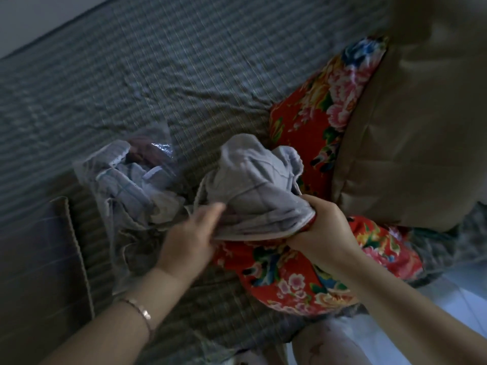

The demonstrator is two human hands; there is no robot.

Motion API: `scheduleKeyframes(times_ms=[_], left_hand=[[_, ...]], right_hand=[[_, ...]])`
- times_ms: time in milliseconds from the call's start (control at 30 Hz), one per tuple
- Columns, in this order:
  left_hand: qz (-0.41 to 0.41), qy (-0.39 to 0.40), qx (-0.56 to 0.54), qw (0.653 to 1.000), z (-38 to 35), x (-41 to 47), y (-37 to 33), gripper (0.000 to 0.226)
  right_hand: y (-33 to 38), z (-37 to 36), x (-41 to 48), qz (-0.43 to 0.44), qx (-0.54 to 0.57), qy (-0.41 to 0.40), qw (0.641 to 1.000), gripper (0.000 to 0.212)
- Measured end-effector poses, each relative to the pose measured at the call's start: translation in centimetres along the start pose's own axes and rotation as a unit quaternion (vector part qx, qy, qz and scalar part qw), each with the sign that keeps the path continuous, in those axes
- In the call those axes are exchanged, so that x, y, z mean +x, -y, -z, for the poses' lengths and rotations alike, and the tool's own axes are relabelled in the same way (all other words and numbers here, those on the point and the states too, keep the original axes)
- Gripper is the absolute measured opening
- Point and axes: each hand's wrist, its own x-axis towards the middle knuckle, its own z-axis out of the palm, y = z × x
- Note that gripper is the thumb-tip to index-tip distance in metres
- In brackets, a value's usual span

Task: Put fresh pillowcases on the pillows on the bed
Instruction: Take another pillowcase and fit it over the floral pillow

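A red floral pillow (313, 122) lies on the bed at centre right. A bunched light grey-blue pillowcase (253, 185) sits over its near end. My right hand (319, 225) grips the pillowcase's edge together with the pillow's corner. My left hand (189, 235) is blurred, its fingers fairly straight and touching the pillowcase's left side. A tan pillow (416, 133) leans against the floral one at the right.
A clear plastic bag (123, 180) holding more light fabric lies left of my hands. A cardboard box flap (76, 246) is at the lower left. The bed (158, 75) has a grey striped sheet. White floor (461, 299) shows at lower right.
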Motion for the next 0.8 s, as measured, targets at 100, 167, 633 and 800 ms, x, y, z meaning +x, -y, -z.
scheduleKeyframes(times_ms=[100, 167, 633, 800], left_hand=[[0.097, -0.019, 0.086, 0.991, -0.2, 1.4, 3.4, 0.033], [0.057, -0.027, 0.089, 0.994, -1.3, 3.1, 4.7, 0.028], [0.228, -0.133, -0.187, 0.946, -4.3, 0.8, 4.1, 0.026], [0.029, -0.155, -0.154, 0.975, -4.6, -4.0, -0.7, 0.01]], right_hand=[[0.7, 0.8, -1.0, -0.01, 0.054, 0.02, 0.998, 0.045], [1.0, 1.5, -1.6, -0.02, 0.098, 0.013, 0.995, 0.049], [1.4, 5.0, -2.1, -0.284, 0.462, 0.019, 0.84, 0.046], [2.5, 4.0, 0.2, -0.306, 0.437, -0.049, 0.845, 0.032]])
